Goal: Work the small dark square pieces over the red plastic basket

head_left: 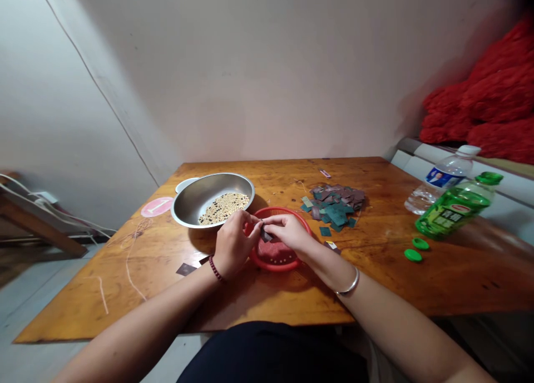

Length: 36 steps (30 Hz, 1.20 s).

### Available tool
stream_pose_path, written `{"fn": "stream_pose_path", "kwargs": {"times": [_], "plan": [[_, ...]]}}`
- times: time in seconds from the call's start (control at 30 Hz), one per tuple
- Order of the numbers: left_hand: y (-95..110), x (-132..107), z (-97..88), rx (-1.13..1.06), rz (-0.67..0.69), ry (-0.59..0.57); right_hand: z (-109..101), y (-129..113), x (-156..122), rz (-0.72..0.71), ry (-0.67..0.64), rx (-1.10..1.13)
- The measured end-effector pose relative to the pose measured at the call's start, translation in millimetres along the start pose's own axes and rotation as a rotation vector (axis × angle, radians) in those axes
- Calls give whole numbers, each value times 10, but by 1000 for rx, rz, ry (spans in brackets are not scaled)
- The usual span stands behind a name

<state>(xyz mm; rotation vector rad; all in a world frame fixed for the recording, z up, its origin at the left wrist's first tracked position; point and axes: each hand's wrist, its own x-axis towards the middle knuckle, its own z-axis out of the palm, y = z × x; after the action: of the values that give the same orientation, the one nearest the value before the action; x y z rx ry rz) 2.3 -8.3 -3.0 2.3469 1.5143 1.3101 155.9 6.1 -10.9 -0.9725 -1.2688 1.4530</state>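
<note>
Dark square piece (266,236) pinched between left hand (234,244) and right hand (288,232)

1 left hand (233,244), 1 right hand (287,232), 1 steel bowl (192,199), 1 red plastic basket (287,211), 1 clear plastic bottle (444,178), 1 green plastic bottle (453,211), 2 green bottle caps (413,255), 2 bracelets (216,269), 1 pink disc (156,206), small teal and mauve squares (334,205) (too many to count).

Glossy wooden tabletop (375,266), red plastic basket (283,210)
</note>
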Motion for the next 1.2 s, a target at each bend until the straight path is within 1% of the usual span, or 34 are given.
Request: {"fn": "stream_pose_path", "kwargs": {"times": [0.43,0.53,0.7,0.97,1.2], "plan": [[0,2,0,-27,13,-43,1,22,9,7,9,-20],[1,0,0,-25,26,-42,5,21,4,6,25,0],[8,-6,-3,-13,26,-61,6,20,2,21,13,25],[13,-2,-12,-16,29,-72,18,-11,8,54,66,85],[5,2,-18,-5,49,-75,7,4,12,35,60,65]]}}
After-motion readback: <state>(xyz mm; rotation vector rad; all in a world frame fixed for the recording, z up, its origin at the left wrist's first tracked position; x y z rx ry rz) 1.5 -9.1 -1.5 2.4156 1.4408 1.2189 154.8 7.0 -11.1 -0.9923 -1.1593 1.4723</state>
